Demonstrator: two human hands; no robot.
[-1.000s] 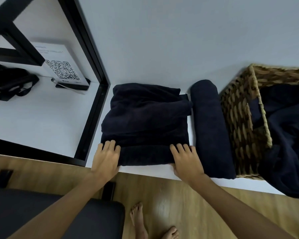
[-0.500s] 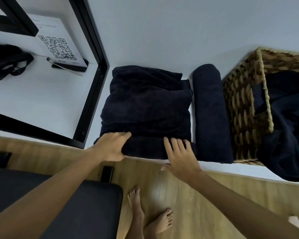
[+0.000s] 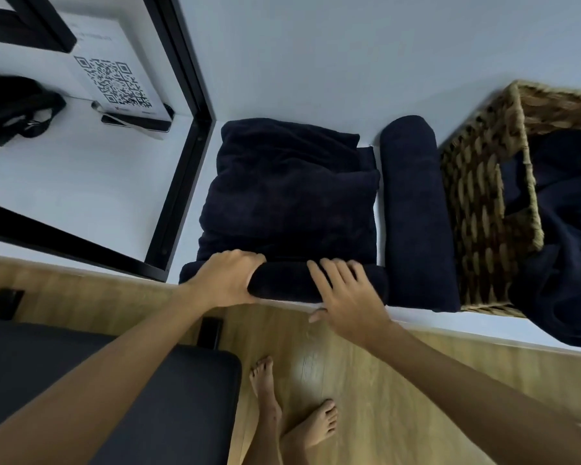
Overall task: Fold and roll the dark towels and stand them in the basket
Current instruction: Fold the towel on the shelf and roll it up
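Dark navy folded towel (image 3: 289, 203) flat on white desk (image 3: 81, 182), near edge started into roll. Left hand (image 3: 227, 280) curled round roll end, right hand (image 3: 344, 293) fingers straight, pressing top. Finished dark rolled towel (image 3: 416, 213) just beside, woven wicker basket (image 3: 477, 209) next over. Risk imo: uneven pressure, roll goes cone-shaped or loosens; sits at desk edge, could slip off.

Folded dark towel (image 3: 289, 196) — near edge rolled — beside rolled towel (image 3: 416, 213), wicker basket (image 3: 477, 209).
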